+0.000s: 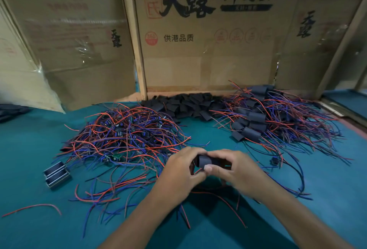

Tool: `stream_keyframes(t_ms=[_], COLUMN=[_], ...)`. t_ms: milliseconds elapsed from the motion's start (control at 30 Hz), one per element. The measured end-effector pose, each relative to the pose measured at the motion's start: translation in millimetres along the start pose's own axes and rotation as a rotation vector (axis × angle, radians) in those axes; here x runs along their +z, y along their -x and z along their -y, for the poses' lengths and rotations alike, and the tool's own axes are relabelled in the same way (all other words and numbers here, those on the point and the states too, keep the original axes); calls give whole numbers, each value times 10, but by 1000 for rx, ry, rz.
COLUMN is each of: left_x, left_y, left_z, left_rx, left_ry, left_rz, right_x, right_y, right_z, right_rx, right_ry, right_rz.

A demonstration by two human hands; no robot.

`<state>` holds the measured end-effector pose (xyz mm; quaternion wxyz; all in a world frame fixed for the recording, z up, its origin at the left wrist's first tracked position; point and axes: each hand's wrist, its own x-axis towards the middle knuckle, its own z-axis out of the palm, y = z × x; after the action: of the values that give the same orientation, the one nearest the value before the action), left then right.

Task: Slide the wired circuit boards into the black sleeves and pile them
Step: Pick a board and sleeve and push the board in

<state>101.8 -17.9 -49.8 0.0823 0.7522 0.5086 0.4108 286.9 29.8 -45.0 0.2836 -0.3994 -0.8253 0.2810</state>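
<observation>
Near 6 o'clock, the left hand [178, 171] and the right hand [232, 169] both pinch one black sleeve [205, 161] above the surface [29, 149]. Loose wires [224, 202] underneath may snag, so the board could jam.

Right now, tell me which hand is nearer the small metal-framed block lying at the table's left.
Left. The left hand is right of the metal-framed block, across loose wires; the right hand lies farther right, beyond the left. Both grip a black sleeve.
</observation>
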Motion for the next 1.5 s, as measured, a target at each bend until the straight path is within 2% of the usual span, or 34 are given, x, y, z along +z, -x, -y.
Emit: stream_keyframes(t_ms=[67, 167, 300, 367, 433, 500, 600, 700, 767, 833, 933, 1033, 1167, 1400, 1467, 1500], left_x=[-7, -13, -29, -27, -8, -8, -167, -445, -595, -672, -673, -636, -580, -677, -785, -835], left_y=[-7, 1, 28, 27, 20, 17, -94, -485, -807, -1080, -1322, -1385, -1384, -1392, -1387, -1371], left_z=[12, -20, -70, -77, -91, -110, 8, 335, 585, 809, 1067, 1226, 1289, 1145, 1012, 945], left_rx=[19, 39, 31, 5, -29, -26, -62, -202, -284, -270, -125, 6, 24, -42, -30, -34], left_ry=[-24, -48, -108, -226, -386, -378, -363, -534, -613, -719, -892, -1086, -1149, -1053, -1019, -991], left_rz=[40, 83, 87, 145, 244, 272, 263, 257, 212, 225, 433, 647, 576, 470, 373, 272], right_x=[8, 47, 51, 30, 34, 46, 27, -27, -41, -35, -11, -13, -2, -1, 1, 0], right_y=[4, 10, 41, 56, 68, 68, 63, 49, 51, 58, 56, 39, 37, 32, 34, 34], right_z=[-16, 22, 153, 184, 199, 183, 120, 63, 49, 33, 2, -31, -49, -91, -102, -114], right_rx=[-36, -187, -276, -295, -285, -272, -173, -69, -47, -47, -47, -75, -102, -89, -85, -85], right_ry=[46, 178, 152, 131, 135, 150, 104, 67, 64, 77, 98, 104, 95, 132, 134, 135], right_rz=[-8, 12, 17, 39, 62, 53, -31, -147, -167, -144, -93, -127, -128, -118, -115, -115])
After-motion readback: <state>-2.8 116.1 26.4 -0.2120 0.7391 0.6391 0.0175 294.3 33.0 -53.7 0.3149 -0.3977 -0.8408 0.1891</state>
